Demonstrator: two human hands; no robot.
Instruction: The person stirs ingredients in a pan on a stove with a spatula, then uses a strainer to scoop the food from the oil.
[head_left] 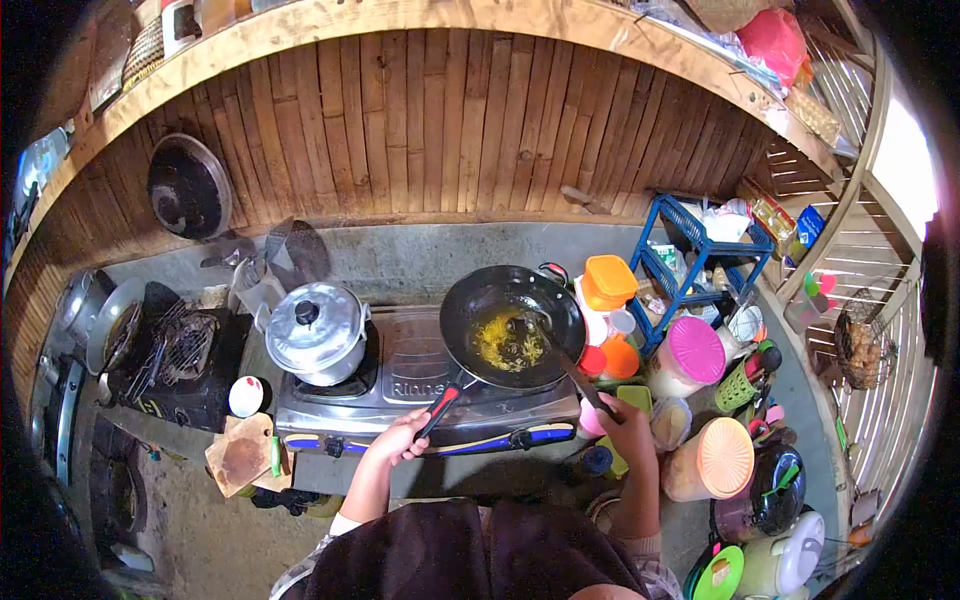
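My left hand (400, 438) is wrapped around the black and red handle of a black wok (475, 295), which sits on the right burner of a two-burner gas stove (420, 370). Inside the wok lie yellowish chopped pieces (497, 343) in what looks like oil. My right hand (628, 425) grips the dark handle of a spatula (578, 375), its blade down among the pieces. On the left burner stands a lidded aluminium pot (316, 335).
Left of the stove are wooden cutting boards (240, 458), a green-handled knife (275, 457) and a white egg-shaped item (246, 397). Plastic containers, including a pink-lidded tub (690, 355), crowd the right side, near a blue rack (680, 255). A wooden shelf (420, 18) runs overhead.
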